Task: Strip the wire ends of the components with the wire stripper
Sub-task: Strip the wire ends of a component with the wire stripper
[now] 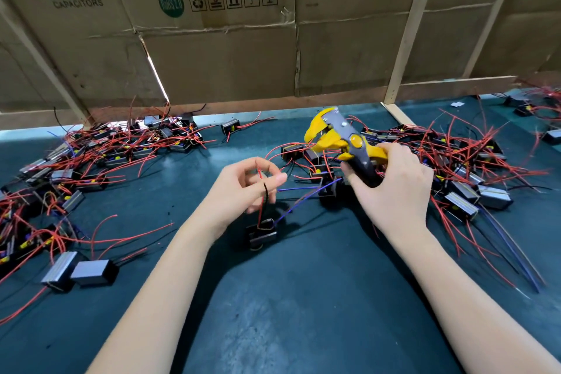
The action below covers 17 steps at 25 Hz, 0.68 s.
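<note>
My left hand (pixel 243 188) pinches the red and black wires (pixel 263 191) of a small black component (pixel 261 232), which dangles just above the green mat. A blue wire (pixel 303 196) trails from that component toward the right. My right hand (pixel 394 182) grips the handles of a yellow and grey wire stripper (pixel 340 136). Its jaws point up and to the left, apart from the wires in my left hand.
Piles of black and silver components with red wires lie at the left (pixel 76 167) and at the right (pixel 455 167) of the green mat (pixel 288 297). A cardboard wall on wooden battens (pixel 273 55) closes off the back.
</note>
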{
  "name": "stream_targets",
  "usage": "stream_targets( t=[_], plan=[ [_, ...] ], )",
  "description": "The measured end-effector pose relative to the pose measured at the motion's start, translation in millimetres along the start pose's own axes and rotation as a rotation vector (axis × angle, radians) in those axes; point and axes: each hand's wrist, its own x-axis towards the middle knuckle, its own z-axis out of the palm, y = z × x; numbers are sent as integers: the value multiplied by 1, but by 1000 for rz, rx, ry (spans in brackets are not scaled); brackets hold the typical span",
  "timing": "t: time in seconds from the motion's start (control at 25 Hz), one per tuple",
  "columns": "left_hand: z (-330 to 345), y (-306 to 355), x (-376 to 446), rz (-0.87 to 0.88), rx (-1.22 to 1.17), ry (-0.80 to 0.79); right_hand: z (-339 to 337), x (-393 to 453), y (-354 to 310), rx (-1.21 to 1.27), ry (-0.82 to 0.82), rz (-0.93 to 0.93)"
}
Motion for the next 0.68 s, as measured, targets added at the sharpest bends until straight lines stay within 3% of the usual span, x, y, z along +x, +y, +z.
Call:
stream_targets(
  t=[0.12, 0.2, 0.28, 0.4, 0.6, 0.68],
  plan=[
    [-11, 1, -3, -103, -13, -91, -6, 2, -1, 324, -11, 60],
    [-9, -1, -3, -88, -97, -106, -9, 5, 1, 406, -13, 71],
    [-2, -1, -2, -58, -156, -90, -11, 8, 4, 289, 4, 45],
    [5, -2, -1, 19, -52, -69, -9, 9, 8, -40, -44, -11],
    [9, -2, -2, 144, 51, -72, -2, 4, 8, 38, -185, -66],
    [10, -2, -3, 180, 76, -55, 0, 3, 8, -39, -179, -119]
  ],
)
